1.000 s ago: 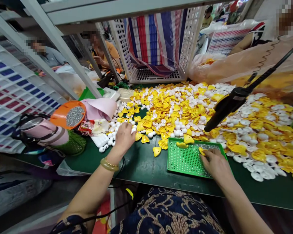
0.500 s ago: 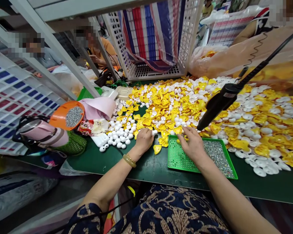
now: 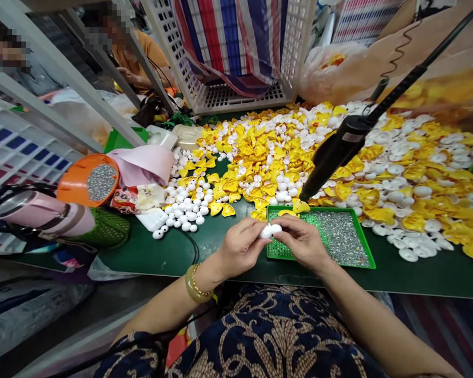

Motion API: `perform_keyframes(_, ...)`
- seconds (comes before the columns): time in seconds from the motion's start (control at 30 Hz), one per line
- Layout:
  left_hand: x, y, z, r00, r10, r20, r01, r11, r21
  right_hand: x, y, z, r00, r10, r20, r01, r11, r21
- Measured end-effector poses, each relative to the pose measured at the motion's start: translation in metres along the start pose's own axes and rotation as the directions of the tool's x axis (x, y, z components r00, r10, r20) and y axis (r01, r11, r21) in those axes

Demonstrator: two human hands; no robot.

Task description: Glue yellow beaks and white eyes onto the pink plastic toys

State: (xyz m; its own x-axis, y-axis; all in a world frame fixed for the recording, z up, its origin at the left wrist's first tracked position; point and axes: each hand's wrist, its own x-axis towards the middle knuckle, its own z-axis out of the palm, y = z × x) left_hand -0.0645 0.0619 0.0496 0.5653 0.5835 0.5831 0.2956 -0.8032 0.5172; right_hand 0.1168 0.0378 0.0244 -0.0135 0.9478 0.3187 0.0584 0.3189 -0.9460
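My left hand (image 3: 242,244) and my right hand (image 3: 304,242) meet above the near left part of a green tray (image 3: 280,253). Both pinch a white rounded piece (image 3: 270,230) between their fingertips; whether it is one part or two pressed together cannot be made out. Small silvery screws or pins (image 3: 342,236) fill the right side of the tray. A yellow piece (image 3: 299,206) lies at the tray's back edge. Behind the hands spreads a heap of yellow shells (image 3: 256,152) mixed with white parts. White balls (image 3: 186,207) are gathered to the left.
A black hanging screwdriver-like tool (image 3: 335,152) points down behind the tray. Leftward are an orange bowl (image 3: 73,181) of metal bits, a pink bottle (image 3: 49,210) and a pink cloth (image 3: 145,163). A white crate (image 3: 295,63) stands at the back. A person in orange (image 3: 144,52) sits beyond the rails.
Both hands have drawn back from the heap and come together, now holding the white piece between them. The view has shifted slightly.
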Motion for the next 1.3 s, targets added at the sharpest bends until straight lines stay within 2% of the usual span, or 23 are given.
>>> perform_keyframes(0.1,-0.003,0.009,0.003,1.0,0.02,-0.005,-0.02,1.0,-0.015,-0.007,-0.007,0.004,0.999,-0.038,-0.013,0.037,0.998,-0.06)
perform_keyframes(0.17,-0.007,0.007,0.007,0.999,-0.038,-0.013,0.037,0.998,-0.046,-0.014,-0.001,0.012,0.999,-0.007,-0.041,0.005,0.998,-0.061)
perform_keyframes(0.23,-0.012,-0.002,0.007,0.989,-0.124,0.077,0.131,0.988,-0.086,-0.019,0.011,0.018,0.999,0.023,-0.037,-0.026,0.996,-0.089)
perform_keyframes(0.3,-0.019,-0.019,0.0,0.936,-0.251,0.246,0.274,0.96,-0.064,-0.02,0.026,0.014,0.999,-0.01,-0.032,0.003,0.98,-0.198)
perform_keyframes(0.33,-0.023,-0.029,-0.006,0.886,-0.337,0.318,0.358,0.934,-0.005,-0.019,0.032,0.007,0.997,-0.051,-0.05,0.035,0.958,-0.284)
perform_keyframes(0.37,-0.027,-0.04,-0.015,0.834,-0.44,0.332,0.438,0.895,0.087,-0.017,0.038,-0.003,0.991,-0.1,-0.085,0.06,0.922,-0.383)
perform_keyframes(0.43,-0.035,-0.063,-0.036,0.75,-0.605,0.268,0.533,0.792,0.298,-0.009,0.047,-0.027,0.969,-0.177,-0.172,0.043,0.807,-0.589)
perform_keyframes(0.47,-0.038,-0.074,-0.047,0.725,-0.656,0.211,0.557,0.738,0.381,-0.004,0.052,-0.038,0.963,-0.186,-0.196,0.005,0.738,-0.675)
perform_keyframes(0.5,-0.04,-0.084,-0.057,0.72,-0.684,0.118,0.575,0.683,0.451,0.001,0.057,-0.047,0.965,-0.172,-0.197,-0.031,0.672,-0.74)
perform_keyframes(0.57,-0.043,-0.098,-0.071,0.746,-0.655,-0.125,0.603,0.583,0.544,0.008,0.068,-0.055,0.98,-0.111,-0.165,-0.068,0.592,-0.803)
perform_keyframes(0.63,-0.047,-0.104,-0.074,0.77,-0.548,-0.328,0.623,0.531,0.575,0.013,0.077,-0.049,0.988,-0.08,-0.13,-0.054,0.615,-0.786)
perform_keyframes(0.67,-0.049,-0.103,-0.07,0.777,-0.506,-0.375,0.624,0.538,0.567,0.014,0.08,-0.043,0.99,-0.082,-0.113,-0.032,0.652,-0.757)
perform_keyframes(0.7,-0.052,-0.1,-0.063,0.789,-0.484,-0.378,0.612,0.573,0.545,0.016,0.081,-0.036,0.991,-0.093,-0.092,-0.002,0.69,-0.724)
perform_keyframes(0.77,-0.059,-0.088,-0.044,0.835,-0.467,-0.29,0.55,0.699,0.458,0.023,0.079,-0.025,0.996,-0.077,-0.034,0.034,0.742,-0.67)
perform_keyframes(0.83,-0.066,-0.075,-0.022,0.907,-0.392,-0.156,0.422,0.834,0.355,0.034,0.074,-0.02,1.0,-0.014,-0.006,0.007,0.745,-0.667)
perform_keyframes(0.9,-0.07,-0.064,-0.003,0.954,-0.291,-0.064,0.297,0.904,0.309,0.051,0.068,-0.022,0.996,0.058,-0.064,-0.086,0.705,-0.704)
perform_keyframes(0.97,-0.067,-0.059,0.01,0.974,-0.225,-0.021,0.221,0.928,0.299,0.069,0.065,-0.027,0.981,0.118,-0.153,-0.192,0.648,-0.737)
perform_keyframes(1.07,-0.053,-0.06,0.019,0.982,-0.188,-0.033,0.19,0.944,0.269,0.088,0.063,-0.03,0.959,0.201,-0.199,-0.281,0.599,-0.75)
perform_keyframes(1.13,-0.042,-0.062,0.021,0.98,-0.192,-0.044,0.197,0.959,0.204,0.089,0.061,-0.029,0.957,0.22,-0.189,-0.287,0.62,-0.73)
perform_keyframes(1.2,-0.031,-0.062,0.022,0.968,-0.247,-0.036,0.249,0.964,0.094,0.08,0.057,-0.025,0.954,0.234,-0.187,-0.296,0.651,-0.699)
perform_keyframes(1.27,-0.024,-0.058,0.025,0.929,-0.369,0.015,0.369,0.926,-0.076,0.063,0.05,-0.019,0.948,0.275,-0.16,-0.315,0.743,-0.591)
perform_keyframes(1.3,-0.021,-0.055,0.026,0.892,-0.445,0.072,0.451,0.872,-0.192,0.052,0.046,-0.016,0.943,0.309,-0.121,-0.328,0.82,-0.469)
